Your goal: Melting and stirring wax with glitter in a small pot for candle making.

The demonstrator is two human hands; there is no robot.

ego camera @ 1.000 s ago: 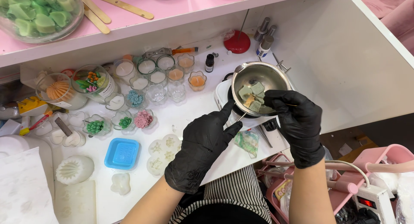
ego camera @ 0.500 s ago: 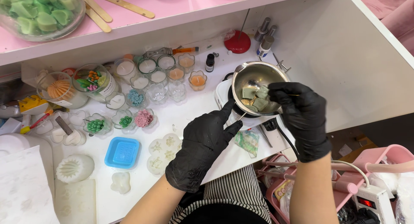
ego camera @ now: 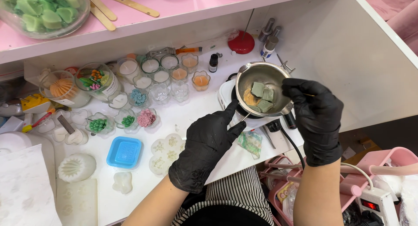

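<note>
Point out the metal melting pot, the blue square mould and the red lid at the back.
metal melting pot (ego camera: 278,73): head view, bare inner wall.
blue square mould (ego camera: 124,152): head view, middle of its top.
red lid (ego camera: 241,44): head view, centre of the disc.

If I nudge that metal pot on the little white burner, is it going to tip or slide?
The metal pot probably slides easily: smooth steel perched on a small white burner. It may tip, since its rim overhangs the burner. The green wax blocks inside would likely shift. The left hand rests by its handle.

2 hands in glossy black disposable gloves (ego camera: 204,150), bare forearms, black-and-white striped garment (ego camera: 237,193) at the waist
</note>
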